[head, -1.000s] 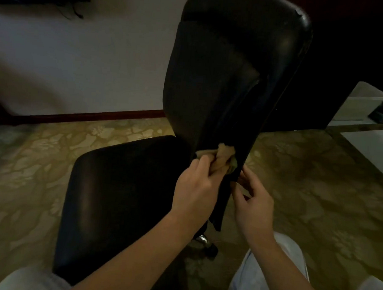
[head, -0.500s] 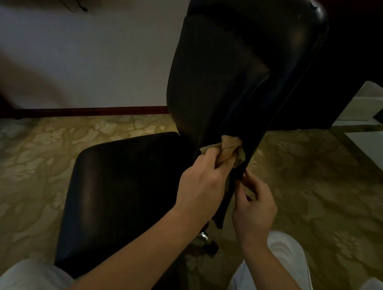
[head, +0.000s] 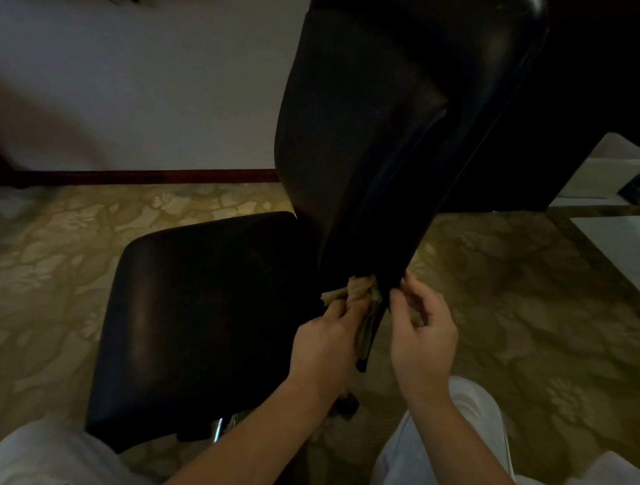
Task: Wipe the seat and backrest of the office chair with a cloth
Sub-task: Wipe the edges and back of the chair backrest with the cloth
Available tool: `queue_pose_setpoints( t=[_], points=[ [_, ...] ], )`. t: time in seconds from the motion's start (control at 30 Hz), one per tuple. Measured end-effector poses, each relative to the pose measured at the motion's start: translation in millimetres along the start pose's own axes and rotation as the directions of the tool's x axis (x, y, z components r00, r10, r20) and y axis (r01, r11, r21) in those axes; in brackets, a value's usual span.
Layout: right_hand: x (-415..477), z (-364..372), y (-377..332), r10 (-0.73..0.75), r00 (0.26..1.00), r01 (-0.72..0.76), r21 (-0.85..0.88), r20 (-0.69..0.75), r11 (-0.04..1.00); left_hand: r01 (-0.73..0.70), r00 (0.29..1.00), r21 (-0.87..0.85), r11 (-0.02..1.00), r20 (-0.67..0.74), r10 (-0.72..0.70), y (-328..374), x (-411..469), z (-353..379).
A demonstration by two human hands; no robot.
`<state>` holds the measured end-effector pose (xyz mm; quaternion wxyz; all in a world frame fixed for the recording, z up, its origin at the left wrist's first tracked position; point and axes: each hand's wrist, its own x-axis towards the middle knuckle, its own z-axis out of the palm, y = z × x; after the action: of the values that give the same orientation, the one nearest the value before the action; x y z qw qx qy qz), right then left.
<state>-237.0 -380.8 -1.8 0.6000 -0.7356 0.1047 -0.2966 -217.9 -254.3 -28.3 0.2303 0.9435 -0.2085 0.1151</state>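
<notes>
Standing upright, tall black leather backrest (head: 371, 116) has long axis vertical; flat black seat pad (head: 198, 310) sits left, lower. L hand (head: 325, 345) curls round crumpled beige cloth (head: 356, 289), pressed at backrest bottom edge. R hand (head: 423, 331) pinches same edge beside it. Backrest span lies above both hands, so next stroke prob upward.

backrest (head: 371, 116) is standing between my left hand (head: 325, 349) and right hand (head: 422, 338), seat (head: 198, 310) is blocking low on the left, carpet (head: 528, 306) is lying open rightward

head camera, close, looking down
</notes>
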Motion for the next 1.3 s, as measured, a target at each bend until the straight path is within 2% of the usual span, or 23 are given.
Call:
queue_pose_setpoints(
  t=[0.1, 0.23, 0.43, 0.63, 0.73, 0.87, 0.97, 1.17, 1.3],
  points=[
    [-2, -2, -3, 0.127, 0.991, -0.134, 0.205, 0.048, 0.97, 0.011, 0.998, -0.084, 0.996, -0.065, -0.017, 7, 3, -15],
    [1, -6, -3, 0.18, 0.979, -0.2, 0.273, 0.097, 0.941, -0.046, 0.98, -0.129, 0.991, -0.199, 0.019, 19, 18, -35],
    [6, -12, -1, 0.232, 0.958, -0.277, 0.337, 0.168, 0.9, -0.039, 0.988, -0.07, 0.997, -0.15, 0.028, 10, 17, -15],
    [6, -12, -8, 0.229, 0.957, -0.277, 0.321, 0.179, 0.906, 0.015, 0.999, -0.08, 0.997, -0.043, -0.019, -11, -8, 20],
    [7, -11, -11, 0.239, 0.956, -0.281, 0.305, 0.17, 0.91, 0.044, 0.998, -0.161, 0.986, -0.032, -0.05, -11, -8, 16],
    [7, -8, -8, 0.252, 0.958, -0.281, 0.275, 0.135, 0.919, 0.023, 0.988, -0.278, 0.96, -0.139, -0.064, 3, -2, -4],
    [7, -7, -10, 0.187, 0.977, -0.202, 0.167, 0.105, 0.965, -0.014, 0.981, -0.29, 0.957, -0.192, -0.043, 10, 8, -12],
    [11, -2, -12, 0.111, 0.993, -0.112, 0.025, 0.048, 0.993, -0.002, 0.984, -0.177, 0.984, -0.174, -0.029, -2, 3, 25],
    [13, -2, -8, 0.094, 0.994, -0.094, -0.004, 0.059, 0.996, 0.093, 0.99, -0.123, 0.988, -0.092, -0.105, -16, -19, 52]
  ],
)
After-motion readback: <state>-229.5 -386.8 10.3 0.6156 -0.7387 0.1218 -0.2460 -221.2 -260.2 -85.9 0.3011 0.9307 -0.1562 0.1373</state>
